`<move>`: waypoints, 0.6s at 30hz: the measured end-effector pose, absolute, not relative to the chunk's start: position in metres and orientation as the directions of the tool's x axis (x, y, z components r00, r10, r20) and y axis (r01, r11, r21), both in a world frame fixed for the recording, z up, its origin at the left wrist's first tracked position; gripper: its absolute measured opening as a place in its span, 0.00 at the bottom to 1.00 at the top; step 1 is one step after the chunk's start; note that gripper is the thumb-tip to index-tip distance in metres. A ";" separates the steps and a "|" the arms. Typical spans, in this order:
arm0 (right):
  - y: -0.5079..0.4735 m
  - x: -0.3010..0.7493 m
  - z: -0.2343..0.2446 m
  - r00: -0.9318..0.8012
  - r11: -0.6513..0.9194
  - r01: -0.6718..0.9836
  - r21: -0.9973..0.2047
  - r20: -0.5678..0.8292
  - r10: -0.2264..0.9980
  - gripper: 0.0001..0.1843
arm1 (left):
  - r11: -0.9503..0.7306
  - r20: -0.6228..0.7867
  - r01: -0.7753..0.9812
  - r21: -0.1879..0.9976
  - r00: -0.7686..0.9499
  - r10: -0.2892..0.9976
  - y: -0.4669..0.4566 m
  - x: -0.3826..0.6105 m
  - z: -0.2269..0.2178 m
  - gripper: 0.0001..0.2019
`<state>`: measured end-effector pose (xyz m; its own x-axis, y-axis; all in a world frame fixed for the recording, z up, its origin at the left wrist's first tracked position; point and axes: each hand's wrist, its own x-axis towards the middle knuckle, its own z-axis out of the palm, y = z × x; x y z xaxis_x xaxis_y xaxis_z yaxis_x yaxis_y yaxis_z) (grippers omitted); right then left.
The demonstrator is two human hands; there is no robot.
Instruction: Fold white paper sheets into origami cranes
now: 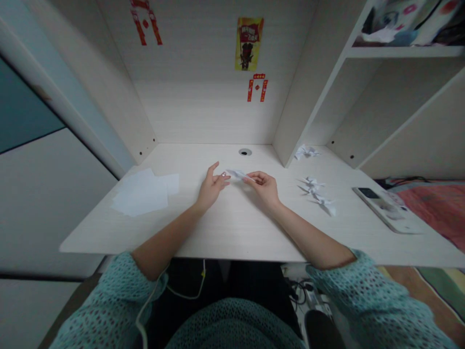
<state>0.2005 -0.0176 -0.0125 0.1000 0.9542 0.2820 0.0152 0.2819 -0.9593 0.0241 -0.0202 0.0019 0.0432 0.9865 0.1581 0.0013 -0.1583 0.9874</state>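
A small piece of folded white paper (237, 173) is held just above the desk, pinched at its right end between the thumb and fingers of my right hand (266, 188). My left hand (212, 186) is beside the paper's left tip, its index finger raised and its fingers apart. Something shiny, perhaps a ring, shows on one of its fingers. I cannot tell whether that hand touches the paper. Loose white sheets (143, 194) lie spread and overlapping on the left of the desk. To the right of my right hand lie several folded paper figures (317, 194).
More folded paper pieces (307, 152) lie behind, by the upright panel (308, 106). A phone (385, 209) rests near the desk's right side. A cable hole (245, 152) is at the back of the desk (225, 237). A pale cable (143, 315) hangs by my left sleeve.
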 end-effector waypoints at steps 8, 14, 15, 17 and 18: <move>-0.033 0.201 0.000 0.047 0.583 0.341 -0.737 0.633 0.773 0.05 | -0.341 0.333 0.039 0.939 0.135 0.933 -0.031 0.029 0.015 0.30; -0.033 0.201 0.001 0.037 0.599 0.343 -0.724 0.647 0.761 0.05 | -0.424 0.413 0.131 0.896 0.104 0.905 -0.035 0.028 0.020 0.31; -0.033 0.201 0.001 0.033 0.599 0.342 -0.724 0.647 0.762 0.05 | -0.434 0.420 0.154 0.888 0.117 0.900 -0.035 0.028 0.019 0.29; -0.034 0.201 0.001 0.022 0.596 0.345 -0.725 0.641 0.767 0.06 | -0.445 0.423 0.189 0.876 0.143 0.895 -0.035 0.028 0.018 0.21; -0.034 0.201 0.001 0.015 0.593 0.347 -0.727 0.636 0.771 0.06 | -0.445 0.422 0.197 0.874 0.149 0.894 -0.034 0.028 0.018 0.17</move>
